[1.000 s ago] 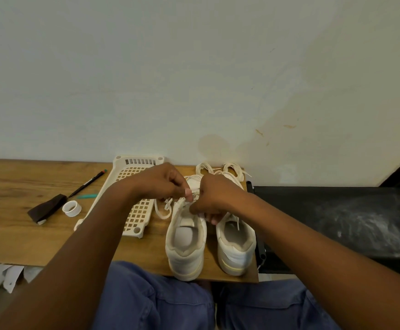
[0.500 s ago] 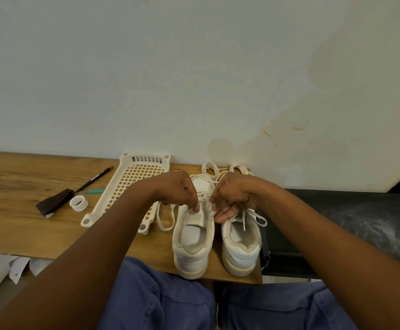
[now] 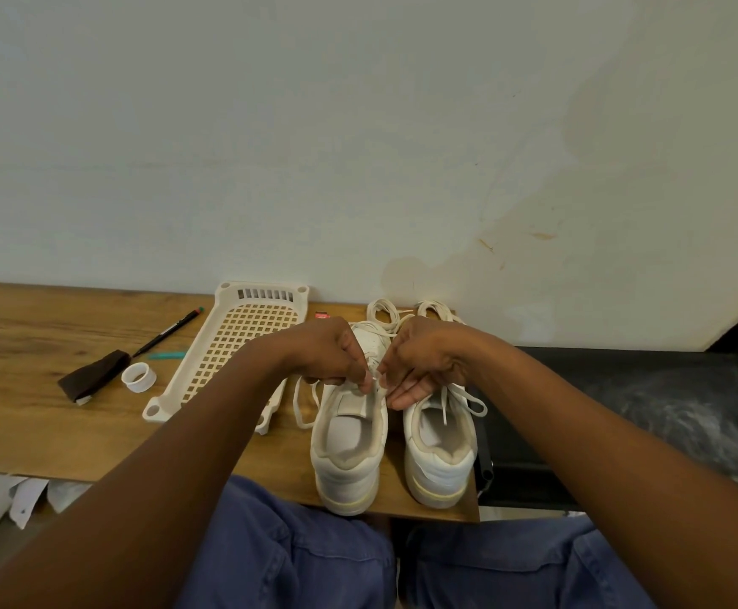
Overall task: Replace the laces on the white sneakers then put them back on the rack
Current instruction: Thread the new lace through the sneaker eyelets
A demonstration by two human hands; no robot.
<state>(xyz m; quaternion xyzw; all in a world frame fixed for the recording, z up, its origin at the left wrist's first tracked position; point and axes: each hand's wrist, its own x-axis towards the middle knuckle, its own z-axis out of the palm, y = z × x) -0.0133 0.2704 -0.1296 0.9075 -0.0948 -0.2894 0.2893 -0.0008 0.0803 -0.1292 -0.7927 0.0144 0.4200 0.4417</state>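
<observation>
Two white sneakers stand side by side on the wooden table, heels toward me: the left sneaker [image 3: 349, 450] and the right sneaker [image 3: 439, 454]. My left hand [image 3: 327, 353] and my right hand [image 3: 424, 358] meet over the left sneaker's tongue, each pinching its white lace [image 3: 301, 406], which loops down the shoe's left side. The right sneaker carries a tied lace [image 3: 468, 400]. Loose coiled laces [image 3: 384, 309] lie behind the shoes by the wall. A cream plastic rack [image 3: 244, 340] lies flat to the left of the shoes.
Left on the table [image 3: 28, 428] lie a black pen [image 3: 167, 331], a teal pen [image 3: 167, 355], a white tape roll [image 3: 138, 377] and a dark brush [image 3: 92, 380]. A black surface [image 3: 622, 406] adjoins the table at right. The wall is close behind. My blue-trousered knees sit below.
Both hands have stayed on the left sneaker's lace, shifting slightly and drawing close together above the tongue. The view has tilted a little; the shoes have not moved.
</observation>
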